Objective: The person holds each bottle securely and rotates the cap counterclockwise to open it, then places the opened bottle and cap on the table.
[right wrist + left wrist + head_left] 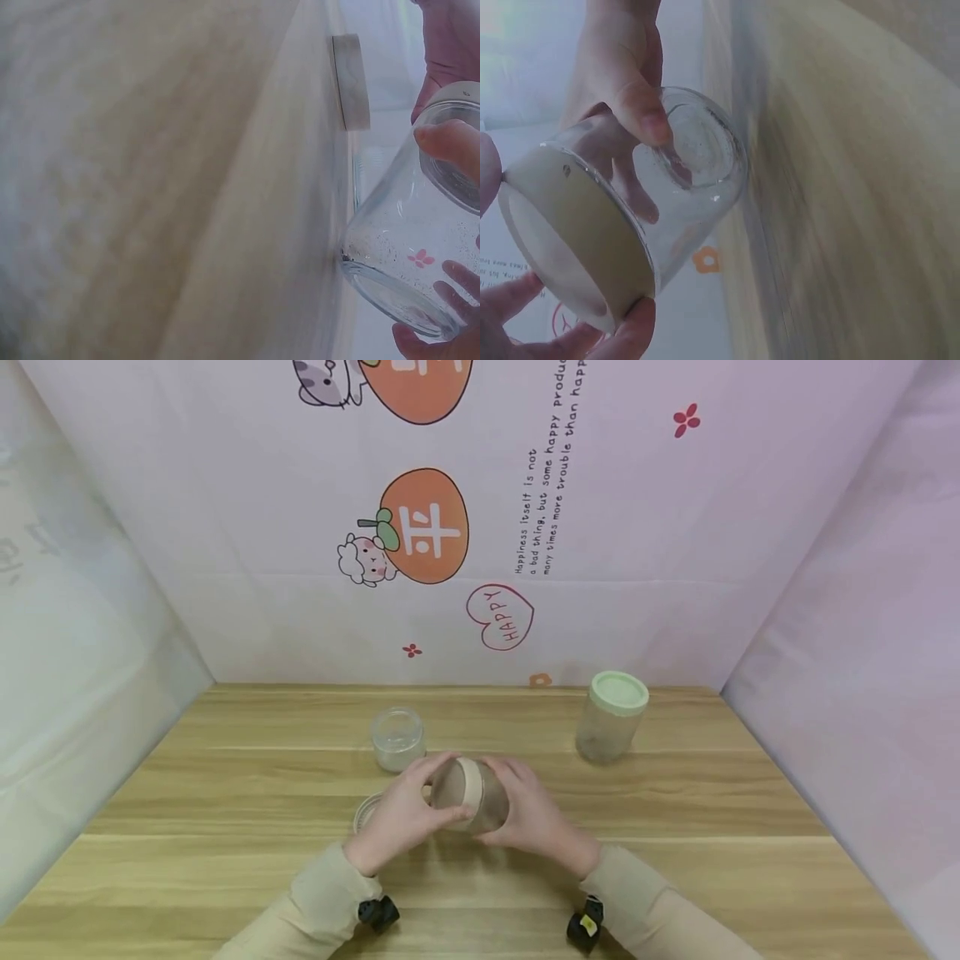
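A clear glass jar (686,202) with a cream lid (604,225) is held on its side, tilted, between both hands, just above the table. My left hand (405,810) grips the lid end, thumb and fingers spread round its rim. On the other side, my right hand (540,818) holds the glass body near its base. A small pink flower print shows on the glass in the right wrist view. Beside the left wrist lies a loose round lid (366,812), partly hidden by that hand; its cream side (351,82) shows in the right wrist view.
A small open glass jar (397,741) stands behind the left hand. To the right and further back is a taller jar with a pale green lid (619,692). White printed cloth (600,627) encloses the wooden table (675,877) at the back and sides.
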Demonstrator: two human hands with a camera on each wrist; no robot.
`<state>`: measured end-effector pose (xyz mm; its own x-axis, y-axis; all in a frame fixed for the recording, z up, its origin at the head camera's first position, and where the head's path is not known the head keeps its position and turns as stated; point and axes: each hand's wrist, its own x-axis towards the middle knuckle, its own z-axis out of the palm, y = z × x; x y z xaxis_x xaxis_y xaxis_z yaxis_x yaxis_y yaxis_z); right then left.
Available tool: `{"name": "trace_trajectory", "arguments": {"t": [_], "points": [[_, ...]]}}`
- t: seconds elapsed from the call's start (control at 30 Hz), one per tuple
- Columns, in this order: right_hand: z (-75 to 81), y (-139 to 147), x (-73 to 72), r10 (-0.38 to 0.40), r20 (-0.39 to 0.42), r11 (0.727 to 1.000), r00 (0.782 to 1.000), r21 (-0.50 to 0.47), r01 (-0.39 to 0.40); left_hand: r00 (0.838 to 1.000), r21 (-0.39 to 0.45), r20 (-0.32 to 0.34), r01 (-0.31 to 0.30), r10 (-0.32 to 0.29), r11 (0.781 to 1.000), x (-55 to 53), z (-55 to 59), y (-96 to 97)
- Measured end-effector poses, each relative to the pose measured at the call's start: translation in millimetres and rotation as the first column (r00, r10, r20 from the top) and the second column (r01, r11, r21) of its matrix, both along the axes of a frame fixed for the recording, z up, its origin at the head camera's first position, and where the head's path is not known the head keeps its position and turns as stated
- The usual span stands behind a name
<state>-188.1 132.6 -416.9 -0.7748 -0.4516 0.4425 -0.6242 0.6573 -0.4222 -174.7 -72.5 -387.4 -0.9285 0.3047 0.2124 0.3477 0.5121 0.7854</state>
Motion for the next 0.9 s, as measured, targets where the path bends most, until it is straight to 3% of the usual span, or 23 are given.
{"name": "trace_trajectory", "arguments": {"t": [0.2, 0.3, 0.37, 0.47, 0.63, 0.83, 0.9], "points": [[0.4, 2, -1.7, 0.000, 0.004, 1.000, 1.000, 0.000, 0.000, 0.999, -0.038, 0.007, 0.052, -0.051, 0.998, -0.1, -4.3, -7.9], [0.6, 2, -2.1, 0.008, -0.001, 1.000, 1.000, 0.001, -0.008, 0.989, -0.033, -0.041, 0.138, -0.139, 0.990, 0.0, -6.0, -11.2], [1.1, 2, -2.4, 0.016, -0.002, 1.000, 1.000, 0.011, -0.016, 0.971, -0.047, -0.091, 0.217, -0.221, 0.975, -0.5, -7.0, -13.1], [2.2, 2, -2.9, 0.027, 0.008, 0.999, 1.000, 0.026, -0.028, 0.930, -0.101, -0.169, 0.313, -0.327, 0.944, -2.3, -8.3, -15.5], [2.7, 3, -3.4, 0.030, 0.026, 0.999, 0.999, 0.043, -0.031, 0.874, -0.185, -0.246, 0.382, -0.419, 0.905, -7.0, -9.3, -20.8], [1.7, 4, -2.6, 0.032, 0.012, 0.999, 0.999, 0.035, -0.032, 0.837, -0.152, -0.293, 0.437, -0.463, 0.887, -13.1, -9.9, -25.8], [1.7, 4, -3.0, 0.034, 0.003, 0.999, 0.999, 0.036, -0.034, 0.840, -0.143, -0.290, 0.436, -0.459, 0.888, -13.4, -7.3, -25.7]]}}
